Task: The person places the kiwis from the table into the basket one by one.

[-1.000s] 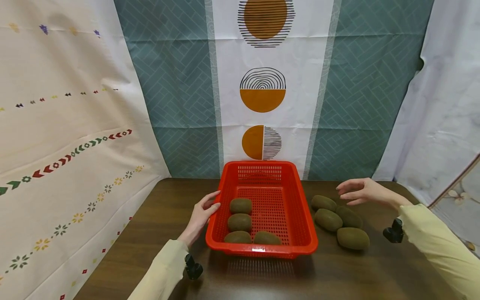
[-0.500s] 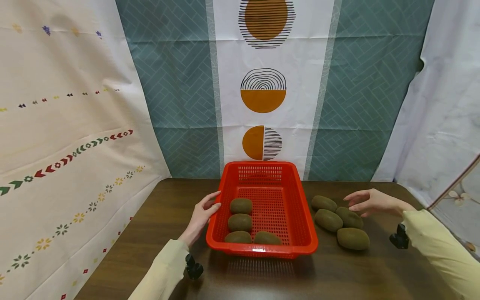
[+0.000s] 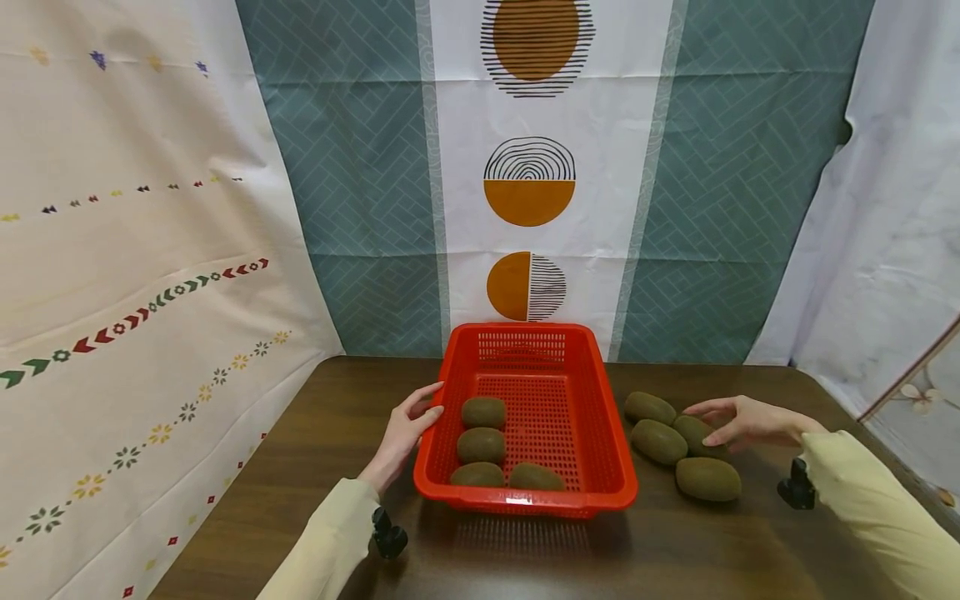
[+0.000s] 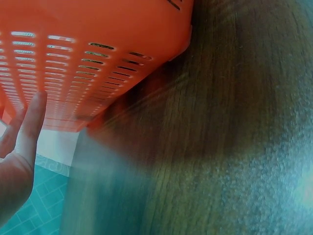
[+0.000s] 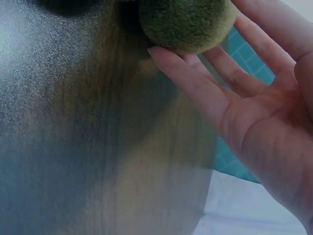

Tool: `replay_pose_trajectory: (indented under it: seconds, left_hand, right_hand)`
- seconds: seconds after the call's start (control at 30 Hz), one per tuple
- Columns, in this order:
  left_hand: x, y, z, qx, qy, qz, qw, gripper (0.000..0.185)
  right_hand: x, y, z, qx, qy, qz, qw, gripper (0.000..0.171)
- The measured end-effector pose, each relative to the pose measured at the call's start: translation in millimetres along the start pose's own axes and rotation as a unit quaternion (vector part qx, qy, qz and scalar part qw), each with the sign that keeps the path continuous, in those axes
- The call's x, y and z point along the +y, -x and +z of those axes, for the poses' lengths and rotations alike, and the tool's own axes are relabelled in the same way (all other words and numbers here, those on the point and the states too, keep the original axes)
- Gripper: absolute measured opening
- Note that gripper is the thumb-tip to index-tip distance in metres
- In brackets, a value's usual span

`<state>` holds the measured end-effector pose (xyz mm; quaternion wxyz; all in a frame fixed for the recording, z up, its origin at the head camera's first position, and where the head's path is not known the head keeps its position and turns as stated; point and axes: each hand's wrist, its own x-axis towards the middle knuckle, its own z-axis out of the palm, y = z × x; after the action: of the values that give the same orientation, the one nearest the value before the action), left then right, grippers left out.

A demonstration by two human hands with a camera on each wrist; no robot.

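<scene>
1. The right hand (image 3: 746, 421) lies flat with straight fingers on a kiwi (image 3: 696, 433). Its fingertips (image 5: 164, 58) touch the fruit but do not curl round it
2. That kiwi sits on the table (image 3: 300, 450) in a bunch of four, just right of the red basket (image 3: 607, 450)
3. The left hand (image 3: 405, 429) rests with loose fingers against the basket's left wall, not gripping
4. Four more kiwis (image 3: 482, 446) lie inside the basket, near its left and front sides

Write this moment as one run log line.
left hand: touches red basket | right hand: open, reaching kiwi | in basket: four kiwis
</scene>
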<state>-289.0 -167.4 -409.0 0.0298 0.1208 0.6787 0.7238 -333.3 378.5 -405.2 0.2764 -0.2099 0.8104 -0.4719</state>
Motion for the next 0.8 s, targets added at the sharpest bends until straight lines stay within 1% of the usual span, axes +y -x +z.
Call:
replay_pose_trajectory:
  seconds: [0.3, 0.5, 0.67, 0.8]
  left_hand:
    - [0.6, 0.1, 0.8, 0.007, -0.004, -0.002, 1.0, 0.047]
    - [0.6, 0.5, 0.8, 0.003, -0.007, -0.003, 1.0, 0.047]
    - [0.7, 1.4, 0.6, 0.001, -0.01, -0.005, 0.9999, 0.048]
    - [0.9, 1.4, 0.1, 0.004, -0.012, -0.002, 0.9999, 0.048]
  right_hand:
    - [5.5, -2.2, 1.3, 0.004, -0.014, 0.0, 1.0, 0.057]
    - [6.5, 0.3, 0.8, 0.008, -0.001, -0.009, 1.0, 0.057]
    - [1.9, 2.9, -2.7, 0.009, 0.002, -0.013, 1.0, 0.056]
    - [-7.4, 3.4, -9.5, 0.002, 0.018, -0.032, 0.999, 0.056]
